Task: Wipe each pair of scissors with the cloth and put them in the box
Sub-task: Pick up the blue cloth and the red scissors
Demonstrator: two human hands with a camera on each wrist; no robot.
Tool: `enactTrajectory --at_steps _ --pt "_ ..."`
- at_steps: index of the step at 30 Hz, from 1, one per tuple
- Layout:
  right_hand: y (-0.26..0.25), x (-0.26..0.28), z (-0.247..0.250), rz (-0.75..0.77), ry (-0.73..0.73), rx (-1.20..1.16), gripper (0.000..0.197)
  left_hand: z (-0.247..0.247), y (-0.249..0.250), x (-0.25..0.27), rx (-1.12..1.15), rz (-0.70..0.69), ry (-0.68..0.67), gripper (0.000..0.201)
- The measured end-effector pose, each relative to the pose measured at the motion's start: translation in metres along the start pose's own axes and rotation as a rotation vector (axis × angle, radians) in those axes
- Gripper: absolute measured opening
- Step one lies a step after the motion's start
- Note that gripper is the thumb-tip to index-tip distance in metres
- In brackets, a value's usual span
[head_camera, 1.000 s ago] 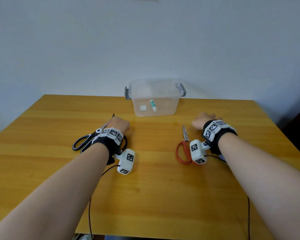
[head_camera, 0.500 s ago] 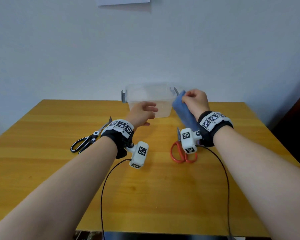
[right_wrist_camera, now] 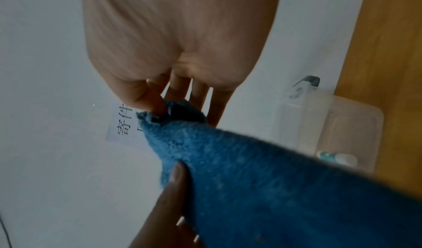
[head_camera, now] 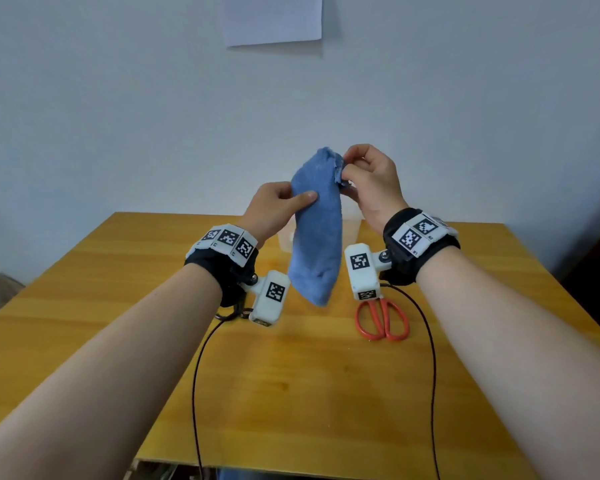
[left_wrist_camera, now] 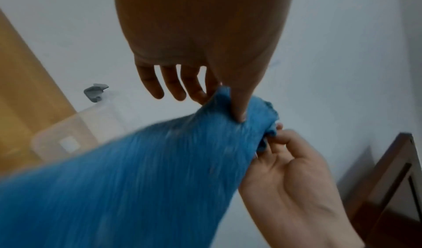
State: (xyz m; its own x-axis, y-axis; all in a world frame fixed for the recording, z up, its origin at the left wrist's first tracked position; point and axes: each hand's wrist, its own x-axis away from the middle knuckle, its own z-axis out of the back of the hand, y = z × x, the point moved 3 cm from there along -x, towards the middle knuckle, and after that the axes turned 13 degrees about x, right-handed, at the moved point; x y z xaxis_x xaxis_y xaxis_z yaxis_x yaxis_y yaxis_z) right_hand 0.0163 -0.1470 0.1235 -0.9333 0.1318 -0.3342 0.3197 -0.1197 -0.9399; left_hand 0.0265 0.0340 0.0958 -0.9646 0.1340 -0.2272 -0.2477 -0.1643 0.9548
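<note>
- Looking over the wooden desk (head_camera: 291, 393) first, I see that it carries the clear plastic box (right_wrist_camera: 331, 125) at its far side, partly hidden behind the cloth in the head view.
- The blue cloth (head_camera: 317, 233) hangs in the air above the desk, in front of the box, long and still folded on itself.
- My right hand (head_camera: 371, 181) pinches the top edge of the cloth between thumb and fingers; my left hand (head_camera: 274, 209) grips it lower, the thumb pressed on the front and the fingers behind.
- The red-handled scissors (head_camera: 383, 320) lie flat on the desk below my right wrist, not yet wiped. Of the second pair I see only a dark loop (head_camera: 227, 315) under my left wrist.
- To do this step well, I think I should open the cloth wider, so it covers one palm. Then the other hand can take a pair by the handles and draw the closed blades through the cloth, the wipe going away from the edge. A bunched cloth would slip and leave the fingers near the steel.
- The box holds a small white tube with a teal band (right_wrist_camera: 335, 159); I cannot read a label on it.
- A white paper (right_wrist_camera: 124, 123) on the wall shows printed Chinese characters, "寄件"; the rest is covered by the cloth.
</note>
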Motion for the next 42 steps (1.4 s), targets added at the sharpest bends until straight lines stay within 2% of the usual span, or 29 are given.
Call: enactTrajectory --at_steps 3,7,13,17,20,21,22,24,25,26,29,32,35,37,40,42 --pt "0.001 0.0 0.0 0.057 0.039 0.19 0.027 0.009 -0.005 0.002 0.039 0.001 0.0 0.031" --pt "0.008 -0.004 0.002 0.063 0.054 0.365 0.021 0.019 -0.004 0.006 -0.01 -0.063 0.054 0.027" --pt "0.02 0.0 0.004 -0.091 -0.007 0.501 0.03 0.029 0.001 0.003 -0.059 -0.083 0.126 0.032" --pt "0.029 0.001 0.0 -0.173 -0.131 0.507 0.024 0.035 0.004 0.0 -0.034 -0.068 0.173 0.031" --pt "0.041 0.007 -0.004 -0.268 -0.282 0.464 0.068 0.042 -0.001 -0.004 0.047 -0.052 0.204 0.031" --pt "0.046 0.009 -0.006 -0.295 -0.346 0.458 0.073 0.044 -0.003 -0.005 0.065 -0.04 0.214 0.033" --pt "0.05 0.011 -0.008 -0.307 -0.42 0.468 0.068 0.046 -0.006 -0.005 0.079 -0.032 0.221 0.033" --pt "0.058 0.017 -0.01 -0.328 -0.554 0.489 0.036 0.05 -0.008 -0.005 0.098 -0.031 0.234 0.028" --pt "0.061 0.019 -0.012 -0.354 -0.592 0.465 0.021 0.052 -0.009 -0.004 0.108 -0.033 0.245 0.026" --pt "0.063 0.022 -0.013 -0.386 -0.606 0.412 0.015 0.055 -0.01 -0.004 0.117 -0.033 0.258 0.024" --pt "0.063 0.027 -0.012 -0.441 -0.553 0.199 0.011 0.065 -0.015 -0.005 0.113 -0.005 0.303 0.017" --pt "0.052 0.026 -0.01 -0.41 -0.487 0.036 0.017 0.075 -0.03 -0.005 0.086 0.087 0.366 0.016" --pt "0.04 0.02 -0.011 -0.363 -0.423 0.055 0.022 0.074 -0.051 0.0 0.148 0.261 0.365 0.012" --pt "0.034 0.017 -0.015 -0.33 -0.404 0.08 0.023 0.071 -0.058 0.005 0.194 0.328 0.366 0.015" --pt "0.03 0.015 -0.019 -0.297 -0.409 0.116 0.022 0.066 -0.059 0.006 0.139 0.327 0.364 0.037" --pt "0.028 0.014 -0.02 -0.298 -0.399 0.129 0.02 0.061 -0.051 0.008 0.112 0.283 0.365 0.039"
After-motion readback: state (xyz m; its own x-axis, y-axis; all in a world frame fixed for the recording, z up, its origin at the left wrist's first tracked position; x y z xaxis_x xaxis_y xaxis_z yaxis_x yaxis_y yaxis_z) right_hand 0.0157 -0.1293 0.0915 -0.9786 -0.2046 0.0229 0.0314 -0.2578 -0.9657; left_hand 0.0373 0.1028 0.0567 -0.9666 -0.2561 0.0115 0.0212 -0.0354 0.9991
